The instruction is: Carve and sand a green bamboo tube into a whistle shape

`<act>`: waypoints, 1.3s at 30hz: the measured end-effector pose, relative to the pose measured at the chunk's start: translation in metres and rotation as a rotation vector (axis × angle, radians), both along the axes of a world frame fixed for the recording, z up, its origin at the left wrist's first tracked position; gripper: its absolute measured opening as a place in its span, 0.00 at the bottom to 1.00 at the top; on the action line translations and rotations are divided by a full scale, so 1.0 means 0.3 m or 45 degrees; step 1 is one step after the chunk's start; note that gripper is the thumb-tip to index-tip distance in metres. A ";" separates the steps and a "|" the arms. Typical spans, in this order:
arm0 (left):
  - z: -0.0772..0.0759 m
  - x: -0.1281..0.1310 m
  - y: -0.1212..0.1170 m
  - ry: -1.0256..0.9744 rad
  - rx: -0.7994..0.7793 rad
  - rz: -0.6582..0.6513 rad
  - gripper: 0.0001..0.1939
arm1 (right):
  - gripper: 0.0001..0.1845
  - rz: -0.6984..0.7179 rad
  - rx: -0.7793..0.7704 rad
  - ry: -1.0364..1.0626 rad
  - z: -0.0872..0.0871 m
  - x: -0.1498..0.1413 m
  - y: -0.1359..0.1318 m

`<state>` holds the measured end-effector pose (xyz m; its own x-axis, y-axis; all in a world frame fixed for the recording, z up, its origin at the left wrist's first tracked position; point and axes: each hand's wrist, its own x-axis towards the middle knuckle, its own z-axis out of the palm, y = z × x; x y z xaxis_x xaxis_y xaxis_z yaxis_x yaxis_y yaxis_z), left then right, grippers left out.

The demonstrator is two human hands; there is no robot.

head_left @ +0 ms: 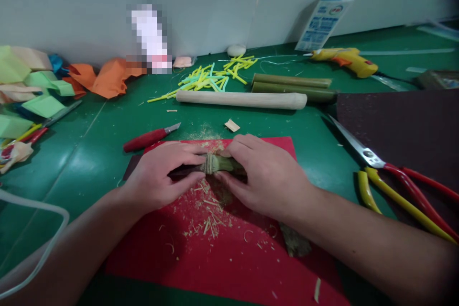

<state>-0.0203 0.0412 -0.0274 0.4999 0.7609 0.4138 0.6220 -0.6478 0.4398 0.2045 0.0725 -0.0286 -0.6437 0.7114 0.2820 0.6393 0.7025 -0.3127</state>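
A short green bamboo piece point(213, 164) with a raised node lies across the middle, above a red sheet point(229, 272). My left hand point(161, 172) grips its left end, thumb and fingers pinched near the node. On the right end, my right hand point(265, 172) is closed in the same way. Thin pale shavings point(211, 224) are scattered on the sheet below. Just beyond my left hand rests a red-handled knife point(148, 138), its blade pointing right. A dark, rough piece point(294, 241) is partly covered by my right forearm.
A pale peeled stick point(240, 100) and green bamboo lengths point(292, 87) lie farther back, near yellow strips point(204, 79). Large scissors point(369, 155) with red and yellow handles sit at right. A yellow glue gun point(344, 61) is behind them. Folded coloured paper point(43, 86) crowds the left.
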 end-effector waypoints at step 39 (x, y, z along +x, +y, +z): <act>0.014 0.005 -0.012 0.107 0.053 0.021 0.08 | 0.08 0.066 -0.078 -0.002 0.011 0.007 -0.009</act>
